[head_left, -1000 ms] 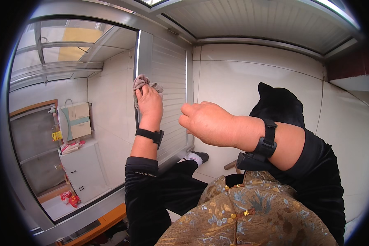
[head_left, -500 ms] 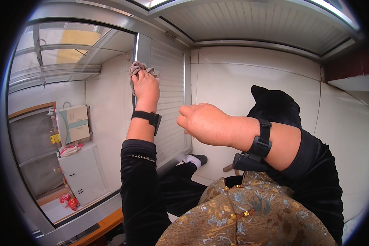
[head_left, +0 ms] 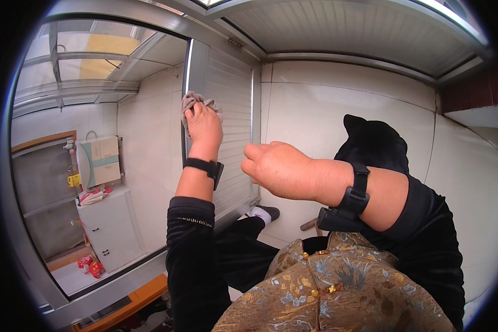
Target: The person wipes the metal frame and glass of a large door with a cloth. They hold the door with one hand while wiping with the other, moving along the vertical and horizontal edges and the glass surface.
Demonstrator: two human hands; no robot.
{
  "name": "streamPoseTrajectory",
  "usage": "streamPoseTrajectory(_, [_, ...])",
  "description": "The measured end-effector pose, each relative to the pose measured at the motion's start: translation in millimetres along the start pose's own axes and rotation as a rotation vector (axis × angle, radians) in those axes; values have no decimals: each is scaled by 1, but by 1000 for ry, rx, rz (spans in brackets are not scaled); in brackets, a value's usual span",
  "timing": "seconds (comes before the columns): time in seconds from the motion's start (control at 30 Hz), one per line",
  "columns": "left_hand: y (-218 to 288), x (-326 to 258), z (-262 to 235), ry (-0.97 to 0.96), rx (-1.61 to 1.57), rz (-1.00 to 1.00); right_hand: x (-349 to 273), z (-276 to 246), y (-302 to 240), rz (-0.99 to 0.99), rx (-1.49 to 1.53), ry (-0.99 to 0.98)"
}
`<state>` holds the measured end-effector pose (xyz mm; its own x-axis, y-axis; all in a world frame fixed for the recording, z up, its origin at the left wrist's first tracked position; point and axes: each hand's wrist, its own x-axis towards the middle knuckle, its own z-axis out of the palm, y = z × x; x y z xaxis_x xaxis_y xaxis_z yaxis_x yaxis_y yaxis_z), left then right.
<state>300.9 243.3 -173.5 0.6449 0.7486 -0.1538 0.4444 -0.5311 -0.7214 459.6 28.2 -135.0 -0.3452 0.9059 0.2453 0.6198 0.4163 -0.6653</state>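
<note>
My left hand [head_left: 206,125] is closed on a crumpled grey-brown cloth [head_left: 193,100]. It presses the cloth to the metal frame [head_left: 197,61] between the glass pane [head_left: 149,122] and the ribbed panel [head_left: 229,94] of a door. Lower and to the right is my right hand [head_left: 279,169], its fingers curled inward beside the panel's right edge. Their undersides are hidden, so anything within them does not show. Black straps circle both wrists.
Through or in the glass appear a white cabinet [head_left: 110,232] and red packages [head_left: 91,266]. A second ribbed panel [head_left: 359,27] spans the top. Tiled floor [head_left: 310,99] lies right of the door. An orange wooden edge [head_left: 138,301] runs at the lower left.
My left hand and the cloth have slid a short way down along the frame. The right hand keeps its curled pose, while the whole view has shifted slightly.
</note>
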Motion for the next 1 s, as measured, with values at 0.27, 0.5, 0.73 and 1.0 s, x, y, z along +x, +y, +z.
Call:
streamPoseTrajectory(0.27, [-6,50,-7,47,-36,-43,6,2,4,16,-11,-18])
streamPoseTrajectory(0.5, [-8,22,-5,48,-106,-51,10,-2,9,47,29,-22])
streamPoseTrajectory(0.73, [4,-57,12,17,-156,-56,8,1,3,20,5,3])
streamPoseTrajectory(1.0, [1,-32,7,27,-117,-19,9,7,-4,7,5,-52])
